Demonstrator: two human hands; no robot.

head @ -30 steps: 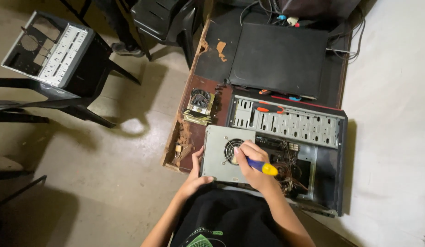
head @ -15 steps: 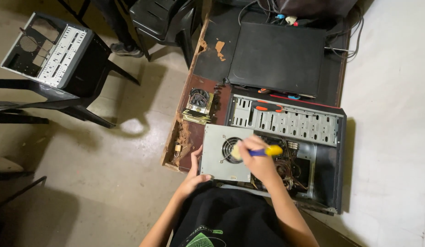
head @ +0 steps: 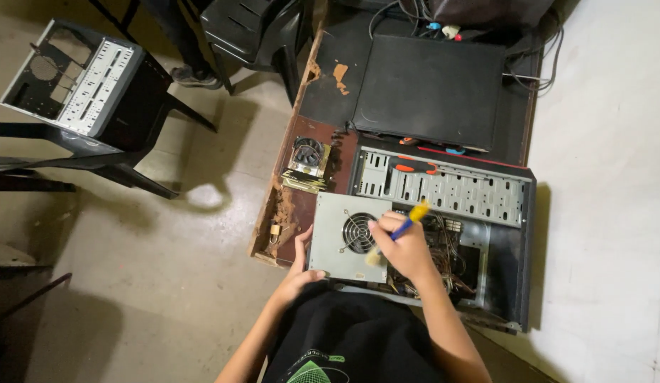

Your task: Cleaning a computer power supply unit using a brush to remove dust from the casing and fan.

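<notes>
Right hand [head: 408, 248] grips yellow-and-blue-handled brush [head: 404, 225] over grey metal power-supply box [head: 348, 236] inside open black computer case [head: 518, 255]. Left hand [head: 299, 264], fingers spread, braces the box's left edge; bare floor left.

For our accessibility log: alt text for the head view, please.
Seen from above, a right hand brushes a grey power supply with a yellow-handled brush while the left hand steadies its edge, inside an open computer case on a worn table.
</notes>
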